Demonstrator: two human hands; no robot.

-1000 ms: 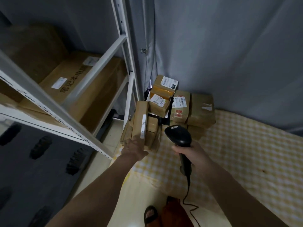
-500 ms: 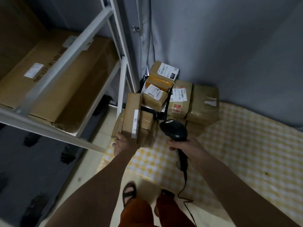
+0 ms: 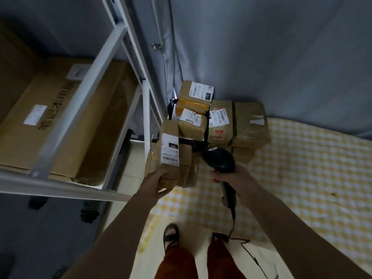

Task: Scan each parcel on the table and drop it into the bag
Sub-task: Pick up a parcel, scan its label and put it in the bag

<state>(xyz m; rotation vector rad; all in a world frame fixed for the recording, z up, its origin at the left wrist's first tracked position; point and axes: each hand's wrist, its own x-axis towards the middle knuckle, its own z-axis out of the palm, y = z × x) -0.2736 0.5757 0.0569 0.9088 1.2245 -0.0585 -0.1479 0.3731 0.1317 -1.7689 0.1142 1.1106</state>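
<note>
My left hand grips the near end of a long brown parcel, held upright with its white barcode label facing me. My right hand holds a black barcode scanner by its handle, its head just to the right of that parcel. Behind them a pile of brown parcels with white labels sits at the table's far left corner, on a yellow checked tablecloth. No bag is in view.
A white metal shelf rack stands close on the left, with large cardboard boxes on it. A grey curtain hangs behind the table. The scanner's cable hangs down past my legs and sandalled foot.
My left hand has turned the long parcel so its label faces me more fully. The scanner stays beside it. My head has tipped downward, showing my legs.
</note>
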